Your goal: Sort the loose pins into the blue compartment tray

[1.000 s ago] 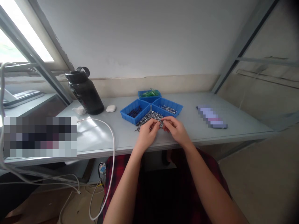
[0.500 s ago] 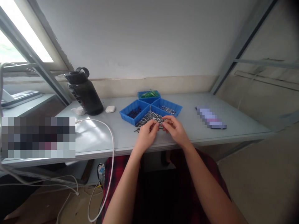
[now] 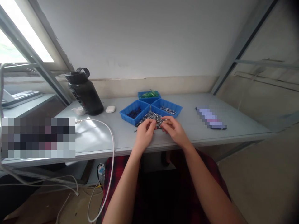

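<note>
Left hand and right hand curl inward, slightly apart at frame centre, any grip hidden, partly blocking the metal pieces. Blue trays crowd behind; black bottle stands left, phone lies right on the worktop.

Metal pile partly hidden by hands, phone pixelated, forearms cropped

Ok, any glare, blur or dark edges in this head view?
Head view: the window is blown out; glare patches the tabletop beside the white cable; the right edge darkens and blurs; the phone is pixelated; small metal pieces look indistinct.
</note>
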`<state>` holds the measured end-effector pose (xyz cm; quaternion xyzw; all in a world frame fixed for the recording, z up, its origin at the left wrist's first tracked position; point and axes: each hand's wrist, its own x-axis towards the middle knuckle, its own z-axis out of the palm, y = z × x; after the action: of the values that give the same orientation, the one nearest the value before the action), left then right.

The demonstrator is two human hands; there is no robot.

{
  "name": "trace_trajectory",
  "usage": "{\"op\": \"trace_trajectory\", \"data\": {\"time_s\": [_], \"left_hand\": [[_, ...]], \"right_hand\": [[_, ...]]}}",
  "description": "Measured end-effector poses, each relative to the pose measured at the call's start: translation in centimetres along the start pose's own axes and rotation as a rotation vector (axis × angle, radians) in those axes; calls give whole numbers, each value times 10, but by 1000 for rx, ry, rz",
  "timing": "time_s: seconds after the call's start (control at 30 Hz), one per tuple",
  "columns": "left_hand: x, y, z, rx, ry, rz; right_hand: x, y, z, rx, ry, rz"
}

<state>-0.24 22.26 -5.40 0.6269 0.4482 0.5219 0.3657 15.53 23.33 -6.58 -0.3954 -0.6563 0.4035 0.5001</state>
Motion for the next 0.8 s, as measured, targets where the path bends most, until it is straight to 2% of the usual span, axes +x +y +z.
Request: {"op": "trace_trajectory", "data": {"time_s": [0.1, 0.3, 0.5, 0.6, 0.73, 0.8], "left_hand": [[3, 2, -4, -197, 34, -95], [12, 8, -19, -683, 180, -274], [18, 7, -20, -764, 249, -325], [16, 2, -16, -523, 230, -242], [7, -4, -10, 184, 173, 29], [3, -6, -8, 430, 103, 142]], "right_hand": [[0, -1, 1, -20, -3, 15], [0, 2, 0, -56, -14, 21], [0, 4, 1, -70, -24, 28], [0, 3, 1, -71, -24, 32], [-1, 1, 1, -80, -26, 42], [-1, -1, 1, -88, -33, 41]]}}
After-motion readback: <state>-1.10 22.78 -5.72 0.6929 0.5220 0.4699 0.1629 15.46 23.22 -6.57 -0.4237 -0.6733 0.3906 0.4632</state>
